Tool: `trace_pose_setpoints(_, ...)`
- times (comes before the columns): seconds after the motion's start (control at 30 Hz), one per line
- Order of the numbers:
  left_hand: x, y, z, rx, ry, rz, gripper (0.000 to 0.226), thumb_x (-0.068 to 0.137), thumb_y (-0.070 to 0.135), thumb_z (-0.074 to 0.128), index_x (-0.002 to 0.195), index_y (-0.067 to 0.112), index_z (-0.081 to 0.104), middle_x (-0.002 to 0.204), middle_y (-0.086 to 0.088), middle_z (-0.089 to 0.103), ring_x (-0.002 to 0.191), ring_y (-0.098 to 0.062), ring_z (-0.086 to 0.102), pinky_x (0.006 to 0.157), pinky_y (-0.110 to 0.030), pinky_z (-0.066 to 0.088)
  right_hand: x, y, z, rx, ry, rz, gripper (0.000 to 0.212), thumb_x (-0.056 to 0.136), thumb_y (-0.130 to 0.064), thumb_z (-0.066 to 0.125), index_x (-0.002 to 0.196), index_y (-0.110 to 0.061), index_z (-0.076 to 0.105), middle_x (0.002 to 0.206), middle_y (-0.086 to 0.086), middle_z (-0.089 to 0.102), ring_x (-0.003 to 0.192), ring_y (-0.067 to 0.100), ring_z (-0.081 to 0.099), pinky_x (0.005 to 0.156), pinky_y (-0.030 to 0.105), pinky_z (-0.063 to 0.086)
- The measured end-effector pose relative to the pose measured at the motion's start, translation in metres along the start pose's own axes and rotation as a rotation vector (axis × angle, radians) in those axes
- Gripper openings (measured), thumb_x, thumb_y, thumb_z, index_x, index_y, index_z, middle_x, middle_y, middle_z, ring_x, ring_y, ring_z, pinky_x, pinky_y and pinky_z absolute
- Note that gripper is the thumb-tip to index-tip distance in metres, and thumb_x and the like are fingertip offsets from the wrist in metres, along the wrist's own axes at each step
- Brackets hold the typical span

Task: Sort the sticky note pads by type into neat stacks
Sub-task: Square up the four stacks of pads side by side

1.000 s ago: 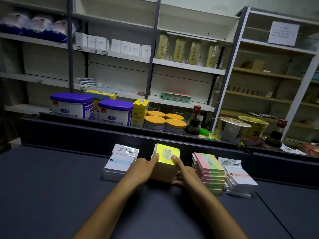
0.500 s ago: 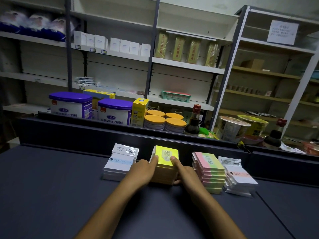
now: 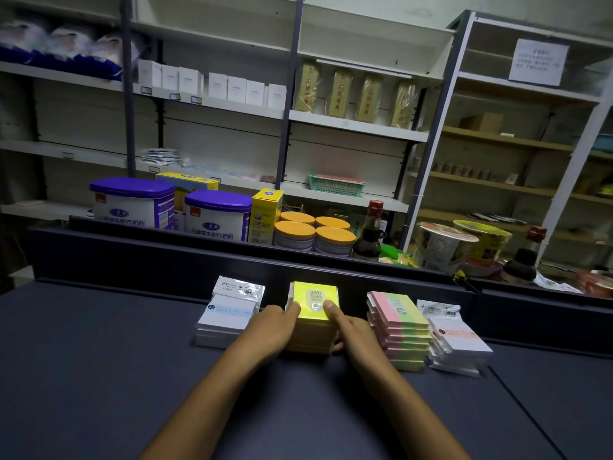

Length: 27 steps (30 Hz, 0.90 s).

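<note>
Four stacks of sticky note pads sit in a row on our dark table (image 3: pixel 99 376), close to the raised ledge (image 3: pixel 199 260) at the back. We are holding the yellow stack (image 3: pixel 313 318), which is second from the left. Our left hand (image 3: pixel 273 330) presses on its left side, with the thumb lying on the top pad. Our right hand (image 3: pixel 351 330) presses on its right side, and that thumb is on the top pad too. The other fingers of both hands curl around the sides of the stack, so we squeeze it between our two hands. The stack rests on the table and its top pad has the number 2207 on it.

Just left of our left hand is the white stack with a blue stripe (image 3: pixel 229 317). One white pad at the back of it sticks out past the others. On the other side, near our right hand, is the pink and green stack (image 3: pixel 399 330). Its pads do not line up well, so the edges look like little steps. Touching it on the far right is the white stack with a pink stripe (image 3: pixel 456 340), and it looks messy too.

Behind the ledge we see two big tins with purple lids (image 3: pixel 217 214), a yellow box (image 3: pixel 265 214), four round tubs with orange lids (image 3: pixel 315 232) and a dark bottle with a red cap (image 3: pixel 368 234). More to the right are two noodle cups (image 3: pixel 444 244). Far back, white shelves (image 3: pixel 348 126) hold small white boxes (image 3: pixel 212 83), gold packets (image 3: pixel 355 94) and a green basket (image 3: pixel 335 184)
</note>
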<state>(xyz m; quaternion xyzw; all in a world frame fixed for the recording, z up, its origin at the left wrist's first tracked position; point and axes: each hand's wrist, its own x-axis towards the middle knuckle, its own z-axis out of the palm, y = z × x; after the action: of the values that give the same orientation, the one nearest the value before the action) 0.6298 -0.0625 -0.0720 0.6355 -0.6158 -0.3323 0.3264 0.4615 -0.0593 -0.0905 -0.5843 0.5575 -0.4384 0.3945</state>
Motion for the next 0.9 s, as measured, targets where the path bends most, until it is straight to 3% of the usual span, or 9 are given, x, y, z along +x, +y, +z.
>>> trace_pose_setpoints(0.1,-0.002,0.001,-0.001,0.013,-0.015,-0.008,0.054,0.100,0.047,0.028,0.106,0.005,0.062,0.108,-0.015,0.059,0.104,-0.031,0.061,0.089,-0.037,0.045,0.000,-0.001,0.000,0.006,-0.012,-0.011,0.051,0.089,-0.063,0.052,0.080,-0.017,0.073,0.061,-0.010,0.070,0.060,0.001,0.067,0.058,0.013,0.046)
trace_pose_setpoints(0.2,-0.002,0.001,-0.003,-0.005,-0.025,-0.012,0.054,0.098,0.051,0.030,0.094,0.008,0.062,0.104,-0.014,0.066,0.100,-0.028,0.064,0.088,-0.036,0.047,-0.002,-0.003,-0.001,0.027,-0.011,-0.011,0.055,0.085,-0.065,0.051,0.086,-0.014,0.074,0.066,-0.006,0.073,0.062,0.002,0.068,0.056,0.011,0.047)
trace_pose_setpoints(0.3,-0.002,0.001,-0.007,-0.009,-0.013,-0.002,0.058,0.096,0.060,0.034,0.081,0.011,0.060,0.095,-0.013,0.070,0.093,-0.027,0.067,0.086,-0.036,0.049,-0.007,-0.006,-0.005,-0.064,0.033,-0.035,0.068,0.084,-0.071,0.045,0.114,-0.016,0.069,0.104,0.005,0.073,0.091,0.009,0.068,0.084,0.026,0.055)
trace_pose_setpoints(0.33,-0.002,0.001,-0.009,0.011,0.019,0.011,0.060,0.095,0.062,0.035,0.077,0.010,0.059,0.092,-0.012,0.070,0.090,-0.028,0.067,0.083,-0.036,0.050,-0.010,-0.006,-0.007,-0.150,0.079,-0.068,0.069,0.086,-0.070,0.043,0.125,-0.017,0.063,0.119,0.005,0.068,0.106,0.012,0.063,0.098,0.034,0.051)
trace_pose_setpoints(0.4,-0.005,0.001,-0.015,0.098,0.148,0.052,0.063,0.094,0.064,0.035,0.075,0.008,0.058,0.086,-0.011,0.066,0.088,-0.030,0.064,0.077,-0.036,0.049,-0.016,-0.007,-0.009,-0.279,0.168,-0.169,0.069,0.090,-0.067,0.042,0.139,-0.019,0.053,0.135,0.000,0.057,0.122,0.012,0.054,0.107,0.039,0.044)
trace_pose_setpoints(0.53,-0.012,0.005,-0.020,0.145,0.476,0.264,0.050,0.095,0.053,0.043,0.114,0.012,0.066,0.110,-0.006,0.066,0.102,-0.023,0.060,0.079,-0.029,0.043,-0.026,-0.014,-0.010,-0.396,0.235,-0.386,0.057,0.093,-0.059,0.041,0.138,-0.024,0.049,0.132,-0.010,0.055,0.124,0.004,0.050,0.105,0.031,0.045)
trace_pose_setpoints(0.6,-0.016,0.010,-0.019,0.087,0.541,0.428,0.042,0.095,0.046,0.047,0.121,0.017,0.063,0.117,0.000,0.063,0.106,-0.016,0.058,0.079,-0.026,0.044,-0.029,-0.021,-0.015,-0.484,0.239,-0.460,0.056,0.095,-0.058,0.039,0.139,-0.024,0.048,0.132,-0.012,0.054,0.124,0.002,0.049,0.103,0.026,0.043)
trace_pose_setpoints(0.77,-0.025,0.022,-0.011,0.058,0.499,0.727,0.026,0.094,0.026,0.058,0.118,0.017,0.063,0.114,0.003,0.061,0.107,-0.010,0.057,0.084,-0.027,0.052,-0.036,-0.031,-0.049,-0.604,0.324,-0.516,0.041,0.098,-0.043,0.048,0.133,-0.022,0.053,0.126,-0.008,0.055,0.118,0.005,0.049,0.096,0.020,0.037)
trace_pose_setpoints(0.9,-0.033,0.045,0.003,0.083,0.447,0.867,0.024,0.094,0.019,0.058,0.117,0.016,0.064,0.112,0.004,0.060,0.102,-0.008,0.058,0.085,-0.024,0.051,-0.041,-0.025,-0.093,-0.582,0.401,-0.374,0.039,0.100,-0.034,0.052,0.135,-0.017,0.052,0.128,-0.001,0.053,0.121,0.013,0.050,0.096,0.023,0.036)
